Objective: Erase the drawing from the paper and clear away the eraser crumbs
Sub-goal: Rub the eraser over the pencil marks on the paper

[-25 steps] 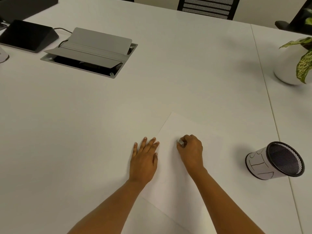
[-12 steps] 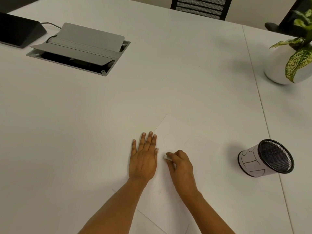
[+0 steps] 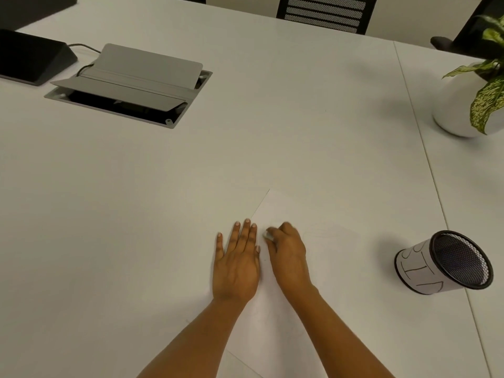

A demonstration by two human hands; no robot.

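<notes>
The right hand (image 3: 289,252) has slid the eraser (image 3: 268,235) a little further up the paper (image 3: 335,271) than half a second ago, so it now sits level with the left fingers rather than the left thumb. The left hand has stayed where it was.

The right hand is curled around the small pale eraser, pinching it at the fingertips and pressing it onto the sheet near its left edge. The left hand (image 3: 236,261) lies flat with straight fingers, half on the paper's edge and half on the desk (image 3: 163,214), pinning the sheet down.

The rubbing looks to be in mid-course. Faint pencil lines (image 3: 327,234) show just right of the right hand, so part of the drawing seems left to erase. The sheet is too pale to tell how much is gone. No crumbs can be made out, and the sweeping-away step is not yet done.

A mesh pen cup (image 3: 447,264) lies on its side to the right, well apart from the hands.
</notes>
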